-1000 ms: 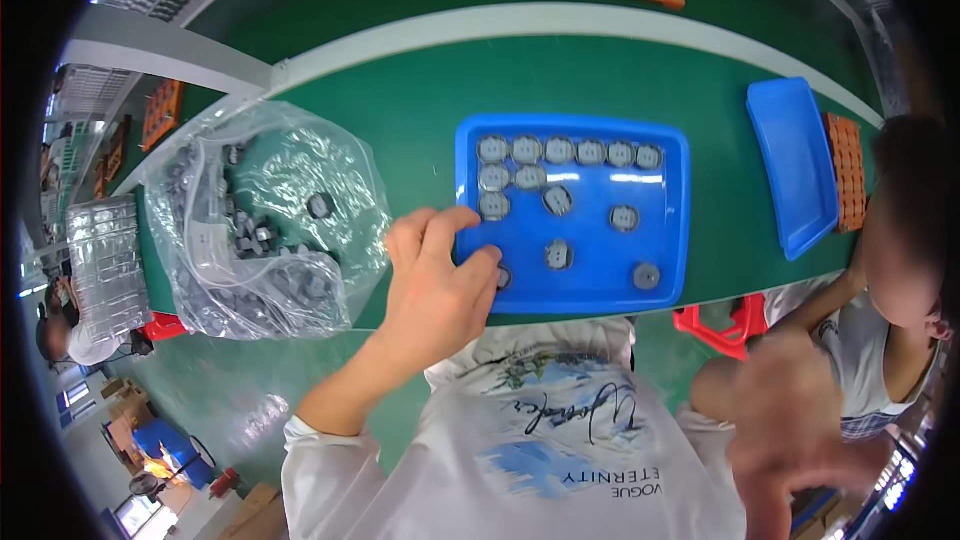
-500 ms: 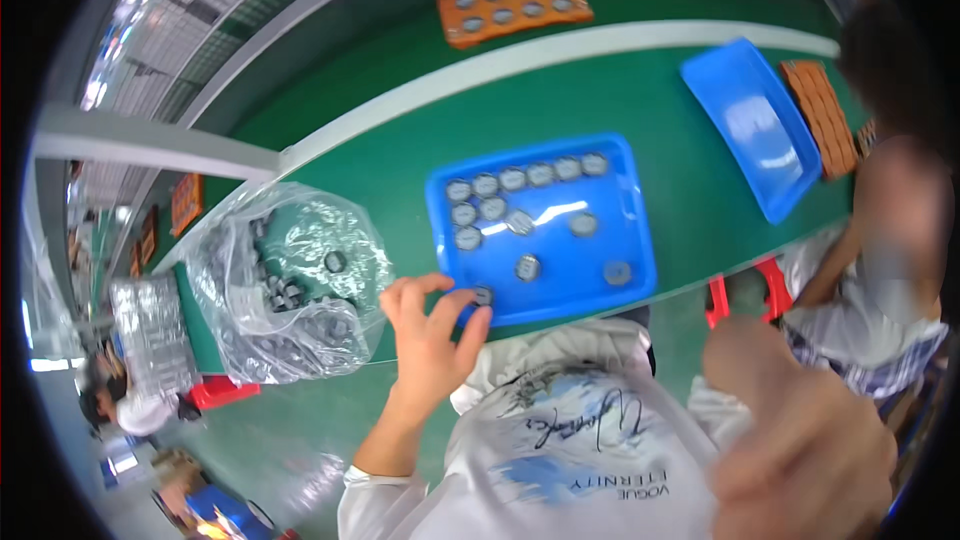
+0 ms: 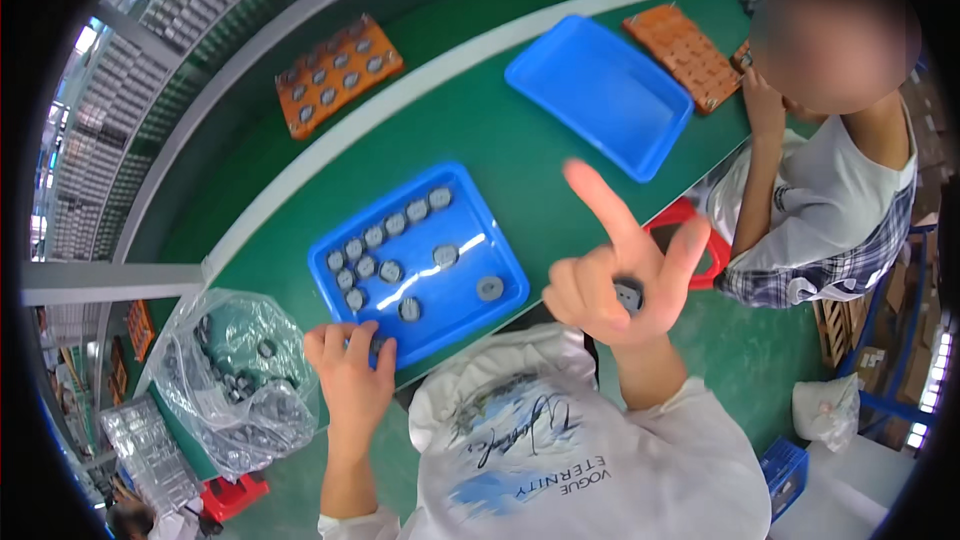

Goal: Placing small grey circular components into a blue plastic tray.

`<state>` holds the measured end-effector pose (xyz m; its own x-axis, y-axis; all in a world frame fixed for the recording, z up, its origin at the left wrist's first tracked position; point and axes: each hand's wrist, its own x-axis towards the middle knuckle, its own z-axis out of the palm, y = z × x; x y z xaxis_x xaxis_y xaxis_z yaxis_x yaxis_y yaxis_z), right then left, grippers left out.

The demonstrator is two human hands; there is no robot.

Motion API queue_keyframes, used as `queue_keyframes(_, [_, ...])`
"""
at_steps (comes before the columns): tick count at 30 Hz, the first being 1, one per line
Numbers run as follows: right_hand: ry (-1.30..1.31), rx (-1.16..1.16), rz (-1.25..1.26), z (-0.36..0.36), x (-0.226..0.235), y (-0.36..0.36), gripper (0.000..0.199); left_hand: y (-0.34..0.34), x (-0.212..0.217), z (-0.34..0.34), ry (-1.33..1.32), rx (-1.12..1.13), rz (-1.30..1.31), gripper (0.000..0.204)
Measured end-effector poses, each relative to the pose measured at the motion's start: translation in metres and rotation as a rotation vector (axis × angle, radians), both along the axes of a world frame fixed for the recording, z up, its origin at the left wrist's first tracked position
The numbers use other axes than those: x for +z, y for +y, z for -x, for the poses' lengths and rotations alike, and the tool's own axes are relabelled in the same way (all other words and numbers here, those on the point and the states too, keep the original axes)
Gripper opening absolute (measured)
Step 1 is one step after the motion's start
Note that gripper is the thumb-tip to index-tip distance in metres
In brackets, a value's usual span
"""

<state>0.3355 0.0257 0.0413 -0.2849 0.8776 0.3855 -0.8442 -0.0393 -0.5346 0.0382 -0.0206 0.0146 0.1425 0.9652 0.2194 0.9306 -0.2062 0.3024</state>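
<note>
Green tabletop [image 3: 450, 130] curves across the picture from the lower left to the upper right, with a white strip along its far edge. On it, near the centre left of the frame, we have a blue tray [image 3: 445, 315] tilted in our view, and in it lie small round grey parts [image 3: 409, 310]. Six of them line the rim on the tray's upper left side; shorter rows sit beside them, and others lie loose across the floor of the tray.

Our left hand [image 3: 342, 375] is at the tray's lower left corner, fingers bent over the rim beside one part; we cannot tell whether they pinch it. Our right hand [image 3: 625, 290], right of centre, is raised above the table's near edge, its forefinger and thumb spread and its other fingers curled around a grey piece [image 3: 627, 295] in the palm.

Left of the tray, a clear plastic bag [image 3: 235, 380] holds more such parts. Above the tray, toward the upper left, an orange board [image 3: 381, 47] carries rows of round parts. A second blue tray [image 3: 605, 95] lies at the upper centre, beside another orange board [image 3: 685, 55]. At the upper right we see a co-worker [image 3: 830, 190], with a red stool [image 3: 685, 215] close by.
</note>
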Motion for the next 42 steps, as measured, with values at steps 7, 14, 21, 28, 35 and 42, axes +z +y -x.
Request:
queue_keyframes(7, [-0.881, -0.886, 0.736, -0.065, -0.165, -0.063, 0.060, -0.008, -0.024, 0.014, -0.049, -0.020, 0.018, 0.025])
queue_keyframes(14, [-1.413, -0.015, 1.101, -0.062, -0.299, -0.077, 0.072, 0.006, -0.016, 0.020, -0.029, -0.178, -0.090, 0.024])
queue_keyframes(21, [-1.071, 0.349, 0.822, -0.060, -0.205, -0.052, 0.054, -0.011, -0.019, 0.034, -0.120, -0.197, -0.117, 0.021])
queue_keyframes(28, [-0.626, 0.441, 0.821, -0.066, -0.139, -0.078, 0.033, 0.009, -0.029, 0.023, -0.214, -0.280, -0.107, 0.022])
queue_keyframes(35, [-0.803, 0.579, 0.601, -0.043, -0.051, -0.050, 0.025, 0.003, -0.030, 0.017, -0.124, -0.282, -0.139, 0.014])
queue_keyframes(42, [-1.304, 0.048, -0.397, 0.041, -0.036, 0.018, 0.034, 0.016, -0.038, 0.026, -0.196, -0.419, -0.170, 0.014])
